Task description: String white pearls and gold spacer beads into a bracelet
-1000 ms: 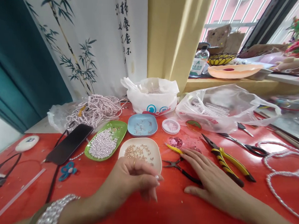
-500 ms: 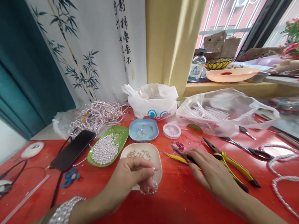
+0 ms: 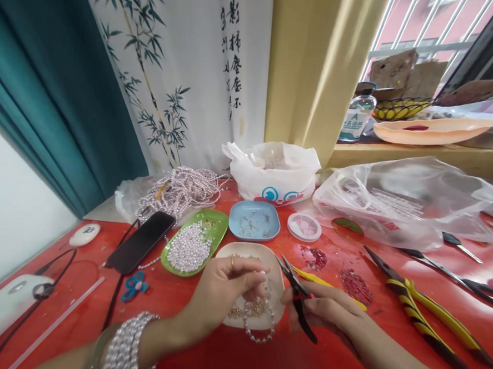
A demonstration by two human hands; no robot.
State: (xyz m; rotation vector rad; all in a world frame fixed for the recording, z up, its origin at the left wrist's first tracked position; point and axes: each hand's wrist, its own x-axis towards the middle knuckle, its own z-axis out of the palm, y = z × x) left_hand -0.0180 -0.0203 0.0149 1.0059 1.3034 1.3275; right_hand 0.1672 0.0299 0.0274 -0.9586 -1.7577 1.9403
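Note:
My left hand (image 3: 228, 288) pinches a small strand of pearly beads (image 3: 257, 339), which hangs in a curve below the fingertips. Behind and beneath it lies a cream tray (image 3: 242, 248) with small gold-coloured findings (image 3: 258, 309) in it; the hand hides part of the tray. In my right hand (image 3: 336, 312) is a pair of fine-nosed pliers (image 3: 294, 282) with dark handles. Their jaws are slightly apart and point up and left, near the tray's right edge. A yellow tool (image 3: 310, 276), perhaps tweezers, lies behind the right hand, partly covered by it.
Beads fill a green tray (image 3: 223, 222); beside it sits a blue tray (image 3: 236, 212) with small metal pieces. Larger yellow-and-black pliers (image 3: 420, 317) and scissors (image 3: 441, 270) lie right. A phone (image 3: 142, 242) and blue beaded flower (image 3: 135, 285) are left. Plastic bags (image 3: 274, 175) stand behind.
My right hand has picked up the fine-nosed pliers from the table and brought them left, beside the cream tray. More of the bead strand shows below my left hand. The view has shifted.

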